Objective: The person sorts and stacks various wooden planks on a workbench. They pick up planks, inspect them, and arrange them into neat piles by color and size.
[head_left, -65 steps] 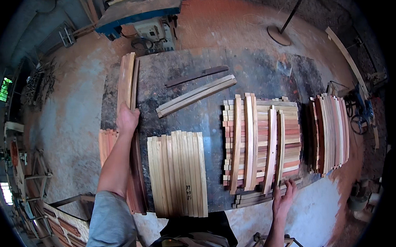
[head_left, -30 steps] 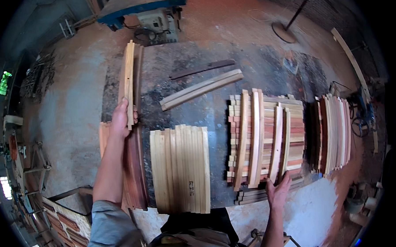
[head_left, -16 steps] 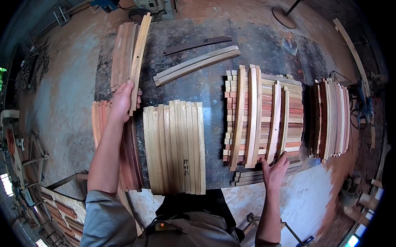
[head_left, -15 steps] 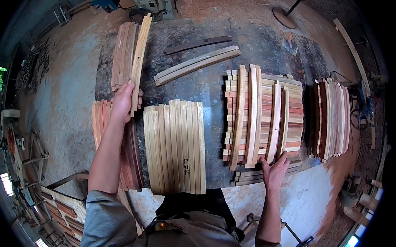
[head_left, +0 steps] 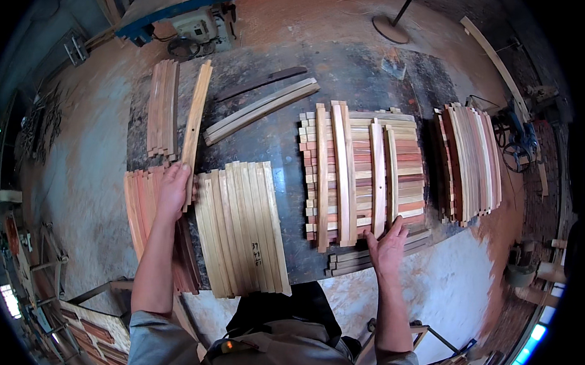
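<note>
My left hand [head_left: 174, 187] is closed around the near end of a long pale wooden slat [head_left: 197, 128], which has a small dark hole and points away from me. Below it lie a pile of reddish slats [head_left: 143, 195] and, just to the right, a row of pale slats [head_left: 242, 230] with dark marks. My right hand [head_left: 388, 250] has its fingers apart at the near ends of two curved slats [head_left: 378, 179]. These and other curved slats lie lengthwise across a stack of crosswise mixed-colour strips [head_left: 406, 171]. Whether the fingertips press on them is hard to tell.
Brownish slats [head_left: 162, 110] lie at the far left of the dark table [head_left: 284, 144]. A pale curved pair [head_left: 263, 111] and a dark curved piece [head_left: 262, 83] lie mid-table. Another stack [head_left: 471, 161] stands at the right. Beyond the table is a machine [head_left: 197, 27].
The view has shifted, so the table appears further left and lower. My left hand has drawn the pale slat slightly nearer. My right hand stays by the curved slats' ends.
</note>
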{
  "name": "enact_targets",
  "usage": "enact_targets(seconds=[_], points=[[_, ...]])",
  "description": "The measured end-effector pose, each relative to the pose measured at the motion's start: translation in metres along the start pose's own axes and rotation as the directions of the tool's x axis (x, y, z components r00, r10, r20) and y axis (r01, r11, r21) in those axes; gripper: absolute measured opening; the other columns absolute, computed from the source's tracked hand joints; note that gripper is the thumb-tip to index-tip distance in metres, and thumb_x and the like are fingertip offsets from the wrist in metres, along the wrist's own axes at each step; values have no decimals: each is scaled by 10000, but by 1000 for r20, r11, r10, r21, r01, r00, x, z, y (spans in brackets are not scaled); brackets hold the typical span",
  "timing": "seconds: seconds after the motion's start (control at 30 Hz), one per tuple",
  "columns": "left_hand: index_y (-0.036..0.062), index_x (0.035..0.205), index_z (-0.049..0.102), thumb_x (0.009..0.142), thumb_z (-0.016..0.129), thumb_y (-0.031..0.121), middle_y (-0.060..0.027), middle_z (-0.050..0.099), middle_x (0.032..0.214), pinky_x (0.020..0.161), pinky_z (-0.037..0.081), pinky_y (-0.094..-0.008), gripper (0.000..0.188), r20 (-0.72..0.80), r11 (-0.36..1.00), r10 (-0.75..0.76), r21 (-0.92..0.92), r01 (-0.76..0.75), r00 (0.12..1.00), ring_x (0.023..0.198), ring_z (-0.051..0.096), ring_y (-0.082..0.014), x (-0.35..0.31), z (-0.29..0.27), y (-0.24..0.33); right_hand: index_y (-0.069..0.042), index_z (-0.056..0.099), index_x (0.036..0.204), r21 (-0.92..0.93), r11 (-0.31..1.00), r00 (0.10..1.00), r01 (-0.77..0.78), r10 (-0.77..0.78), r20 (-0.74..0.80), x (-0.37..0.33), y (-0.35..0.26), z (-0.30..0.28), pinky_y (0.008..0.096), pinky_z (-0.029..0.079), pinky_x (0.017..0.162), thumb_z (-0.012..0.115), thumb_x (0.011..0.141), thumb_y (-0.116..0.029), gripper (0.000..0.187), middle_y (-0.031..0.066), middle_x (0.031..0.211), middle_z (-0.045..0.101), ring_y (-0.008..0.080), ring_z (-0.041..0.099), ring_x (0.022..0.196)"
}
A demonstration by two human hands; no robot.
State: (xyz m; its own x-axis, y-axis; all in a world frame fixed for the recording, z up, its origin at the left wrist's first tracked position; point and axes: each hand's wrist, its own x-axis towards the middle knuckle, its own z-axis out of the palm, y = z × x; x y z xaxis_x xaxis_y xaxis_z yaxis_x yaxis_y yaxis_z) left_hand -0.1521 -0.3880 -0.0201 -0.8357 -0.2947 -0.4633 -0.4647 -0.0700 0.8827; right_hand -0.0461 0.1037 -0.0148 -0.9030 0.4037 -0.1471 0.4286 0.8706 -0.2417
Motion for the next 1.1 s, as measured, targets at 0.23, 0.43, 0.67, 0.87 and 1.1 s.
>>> enact_targets(seconds=[0.23, 0.43, 0.67, 0.87, 1.1], points=[[89, 1152, 650, 921, 630, 230, 11, 569, 720, 477, 425, -279, 271, -98, 859, 178, 501, -106, 979, 528, 502, -80, 49, 7, 9, 28, 281, 1439, 27, 998, 999, -49, 48, 12, -4, -9, -13, 483, 500, 916, 819, 753, -325, 941, 266, 1234, 479, 440, 526, 1124], [42, 1244, 587, 932, 532, 289, -250, 677, 1055, 875, 498, -454, 403, -145, 610, 343, 786, -103, 928, 1008, 650, -407, 123, 5, -8, 45, 281, 1451, 77, 995, 998, -57, 56, 11, -9, -2, -11, 493, 477, 949, 821, 749, -325, 960, 309, 1252, 472, 478, 513, 1145], [19, 1145, 604, 941, 555, 288, -253, 658, 1097, 881, 501, -526, 342, -101, 262, 393, 965, -6, 914, 1049, 622, -437, 145, 19, -12, 33, 270, 1462, 94, 990, 994, -105, 101, 47, -10, -3, -13, 495, 466, 973, 813, 753, -336, 966, 315, 1307, 472, 474, 507, 1187], [-30, 1252, 527, 925, 576, 242, -297, 624, 1117, 904, 485, -529, 429, -61, 237, 415, 970, -44, 908, 1075, 601, -461, 129, 28, 8, -5, 267, 1447, 53, 989, 985, -135, 128, 112, -7, -4, -16, 511, 508, 873, 820, 737, -401, 983, 253, 1175, 537, 436, 557, 1106], [-25, 1353, 498, 927, 586, 171, -253, 565, 1259, 1011, 434, -444, 477, 134, 280, 634, 879, -387, 762, 1181, 542, -413, 51, 72, 24, 1, 230, 1477, 56, 989, 978, -135, 124, 166, -3, 4, -15, 495, 518, 873, 771, 799, -382, 948, 263, 1222, 520, 434, 564, 1122]])
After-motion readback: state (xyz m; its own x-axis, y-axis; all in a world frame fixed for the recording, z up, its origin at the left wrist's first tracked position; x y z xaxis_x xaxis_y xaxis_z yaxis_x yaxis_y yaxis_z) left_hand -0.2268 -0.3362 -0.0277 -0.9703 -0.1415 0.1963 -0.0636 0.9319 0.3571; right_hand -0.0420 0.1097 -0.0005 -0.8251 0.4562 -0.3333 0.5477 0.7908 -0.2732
